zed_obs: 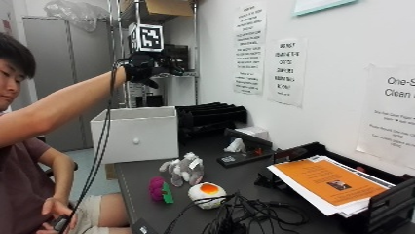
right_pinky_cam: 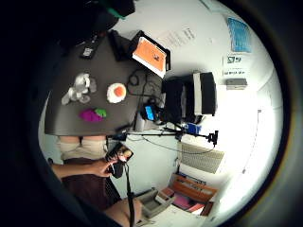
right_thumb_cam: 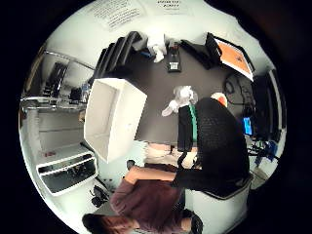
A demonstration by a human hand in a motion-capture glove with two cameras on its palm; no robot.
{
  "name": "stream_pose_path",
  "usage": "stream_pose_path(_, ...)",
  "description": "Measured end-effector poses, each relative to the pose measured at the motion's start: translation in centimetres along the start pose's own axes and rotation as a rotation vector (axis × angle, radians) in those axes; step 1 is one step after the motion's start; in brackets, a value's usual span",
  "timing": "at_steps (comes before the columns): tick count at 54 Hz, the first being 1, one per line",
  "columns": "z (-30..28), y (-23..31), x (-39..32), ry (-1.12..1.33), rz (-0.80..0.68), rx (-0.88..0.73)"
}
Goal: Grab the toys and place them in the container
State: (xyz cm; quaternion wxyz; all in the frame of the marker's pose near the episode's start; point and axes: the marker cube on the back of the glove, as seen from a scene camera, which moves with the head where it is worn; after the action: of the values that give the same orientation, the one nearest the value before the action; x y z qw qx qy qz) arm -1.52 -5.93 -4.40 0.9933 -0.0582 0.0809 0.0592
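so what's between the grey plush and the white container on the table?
Nothing: in the outside view, only bare dark table separates the grey plush from the white container. The thumb side palm view shows that gap bare too.

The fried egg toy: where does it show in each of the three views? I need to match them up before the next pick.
Outside view: fried egg toy lies on the dark table near its front edge, beside the cables.
Little finger side palm view: fried egg toy lies on the table beside the cables.
Thumb side palm view: only its edge peeks from behind the black glove.
Shared landmark: the grey plush toy next to it.
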Motion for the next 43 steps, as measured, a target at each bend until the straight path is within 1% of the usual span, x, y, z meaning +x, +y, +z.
stream_pose_path(12, -1.9, -1.2, -1.2, -0.014, 0.004, 0.005)
stream_pose_path(26, -2.0, -3.7, -0.9, -0.026, 0.023, -0.023)
stream_pose_path(33, -0.4, -6.1, 1.1, 0.040, 0.079, -0.036)
stream_pose_path(43, 3.2, -8.7, 4.2, 0.010, 0.098, -0.096)
